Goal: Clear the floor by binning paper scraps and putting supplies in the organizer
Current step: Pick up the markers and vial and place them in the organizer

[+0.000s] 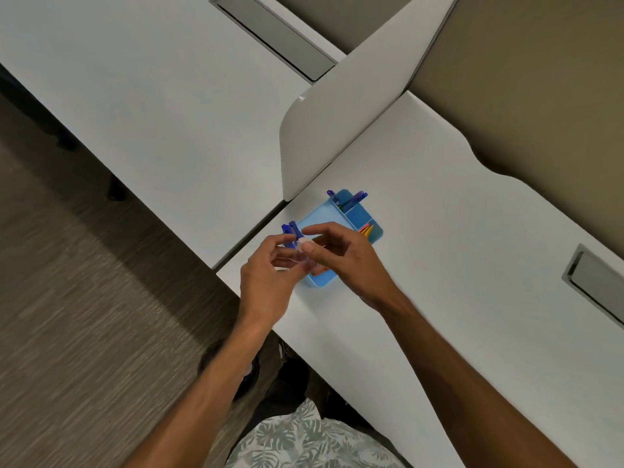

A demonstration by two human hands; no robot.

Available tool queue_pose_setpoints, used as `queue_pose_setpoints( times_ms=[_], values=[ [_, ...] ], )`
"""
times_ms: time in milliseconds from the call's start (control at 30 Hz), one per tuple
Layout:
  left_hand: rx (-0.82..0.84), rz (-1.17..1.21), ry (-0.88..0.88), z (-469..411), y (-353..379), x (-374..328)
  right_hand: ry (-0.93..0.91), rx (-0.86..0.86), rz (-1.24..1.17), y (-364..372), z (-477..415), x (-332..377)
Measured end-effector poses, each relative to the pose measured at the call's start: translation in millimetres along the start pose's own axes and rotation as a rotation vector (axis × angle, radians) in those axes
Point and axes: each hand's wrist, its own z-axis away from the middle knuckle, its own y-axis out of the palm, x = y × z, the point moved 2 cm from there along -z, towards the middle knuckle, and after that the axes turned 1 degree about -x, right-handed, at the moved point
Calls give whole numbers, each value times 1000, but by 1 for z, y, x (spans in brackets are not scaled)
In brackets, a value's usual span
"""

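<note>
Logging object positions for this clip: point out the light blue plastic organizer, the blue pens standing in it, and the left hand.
Light blue plastic organizer (358, 216), head view, inner divider.
Blue pens (355, 196), head view, caps.
Left hand (266, 278), head view, back.

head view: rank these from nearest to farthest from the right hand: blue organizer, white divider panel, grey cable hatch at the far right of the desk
1. Blue organizer: directly under and just beyond the right hand.
2. White divider panel: standing behind the organizer, farther up the desk.
3. Grey cable hatch: set into the desk at the far right edge of the view.
</note>
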Motion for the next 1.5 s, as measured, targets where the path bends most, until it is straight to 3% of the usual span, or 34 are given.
queue_pose_setpoints(
  times_ms=[233,400,567,767,967,1500],
  values=[
    [84,-131,133,5,33,-11,-19,-116,109,-36,13,-10],
    [106,-217,141,2,46,-8,-5,-386,168,-78,1,-33],
    [81,-384,257,6,48,-3,-13,-568,459,-103,-37,-65],
    [66,-745,379,2,46,8,-24,-434,742,-97,-74,-81],
    [97,-814,352,1,45,20,-46,-265,1092,-83,-88,-85],
    [70,-768,359,-17,40,39,139,-196,1107,-84,-110,-91]
  ],
)
